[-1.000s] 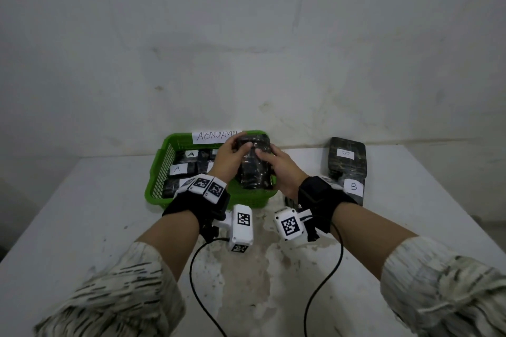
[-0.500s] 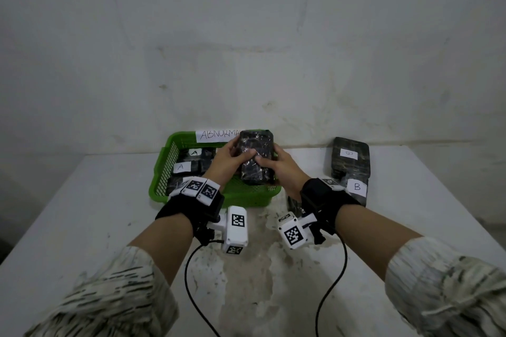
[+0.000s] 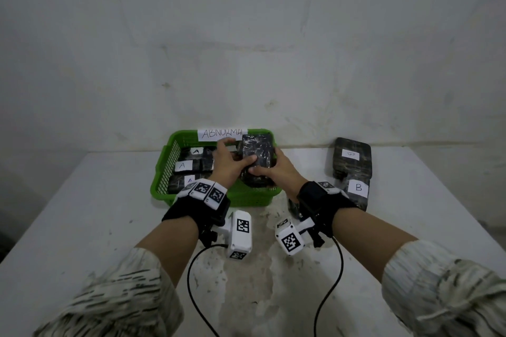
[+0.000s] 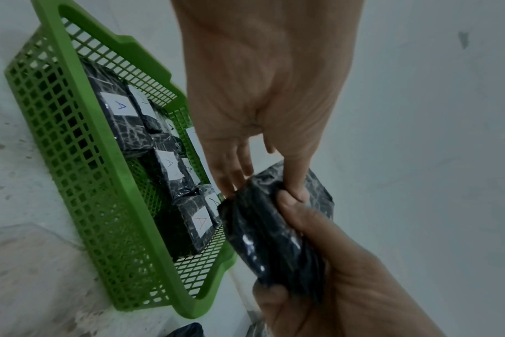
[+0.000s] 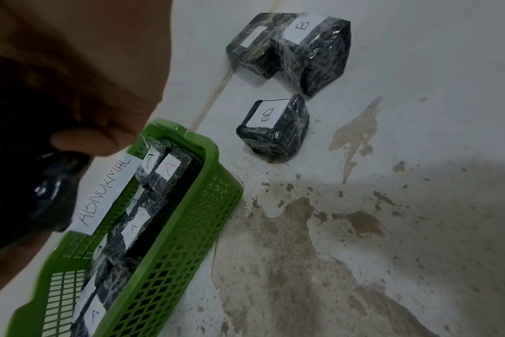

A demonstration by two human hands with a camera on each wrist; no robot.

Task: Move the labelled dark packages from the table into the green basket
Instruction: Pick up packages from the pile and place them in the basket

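Note:
A dark shiny package [image 3: 257,157] [image 4: 271,232] [image 5: 29,196] is held upright over the right half of the green basket [image 3: 164,169] [image 4: 81,173] [image 5: 170,246]. My left hand [image 3: 232,164] [image 4: 257,127] pinches its upper left edge, thumb on the front. My right hand [image 3: 273,169] [image 4: 340,273] grips its lower right side. No label shows on the face toward me. Several dark packages labelled A [image 3: 189,165] [image 4: 124,118] lie in the basket's left half.
A paper strip reading ABNORMAL [image 3: 222,133] [image 5: 104,193] hangs on the basket's far rim. Dark packages labelled B [image 3: 353,169] [image 5: 312,50] stand at the right by the wall, another one [image 5: 274,127] nearer the basket. The white table [image 3: 82,227] has worn brown patches in front.
The package has been tipped up and lifted slightly, moving from low over the basket's near right corner toward its far right rim. Both hands rose with it.

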